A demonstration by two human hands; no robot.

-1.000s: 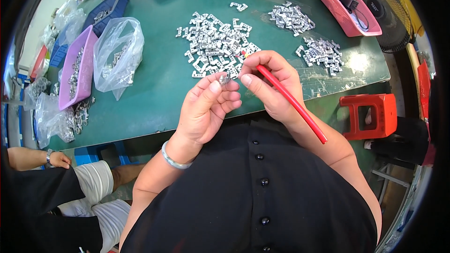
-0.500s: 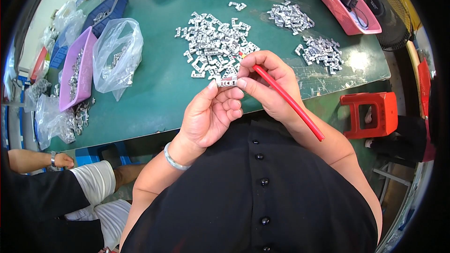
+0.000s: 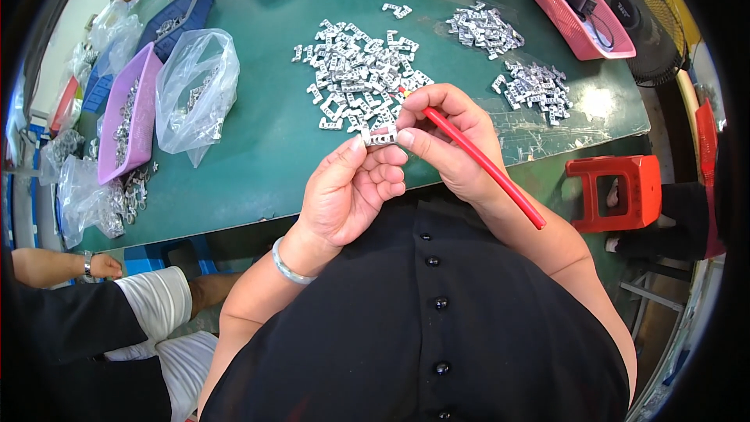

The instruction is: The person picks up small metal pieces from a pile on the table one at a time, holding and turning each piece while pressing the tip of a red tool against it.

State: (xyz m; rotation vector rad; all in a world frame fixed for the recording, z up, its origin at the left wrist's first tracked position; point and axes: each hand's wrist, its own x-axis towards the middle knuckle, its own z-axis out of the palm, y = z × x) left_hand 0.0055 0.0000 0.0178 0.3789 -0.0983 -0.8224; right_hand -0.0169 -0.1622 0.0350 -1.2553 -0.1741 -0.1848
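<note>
Between my two hands is a small silvery metal part (image 3: pixel 380 138) with dark gaps along its side. My left hand (image 3: pixel 344 187) pinches its left end between thumb and fingers. The thumb and forefinger of my right hand (image 3: pixel 453 137) meet its right end. A long red pen-like stick (image 3: pixel 488 166) with a yellowish tip also rests in my right hand, its tail slanting down over my forearm. Just beyond my fingers, a large heap of similar metal parts (image 3: pixel 355 70) lies on the green table (image 3: pixel 266 148).
Two smaller piles of parts (image 3: pixel 484 30) (image 3: pixel 535 90) lie to the right. A pink basket (image 3: pixel 574 16) and a black fan (image 3: pixel 637 19) stand behind them. On the left are a clear plastic bag (image 3: pixel 195 94) and a purple basket (image 3: pixel 129 117). A red stool (image 3: pixel 613 193) stands beyond the table's right edge.
The held metal part has turned slightly, so more of its gapped side shows. The red stick's tail has shifted a little up and right. The person at the far left has moved an arm.
</note>
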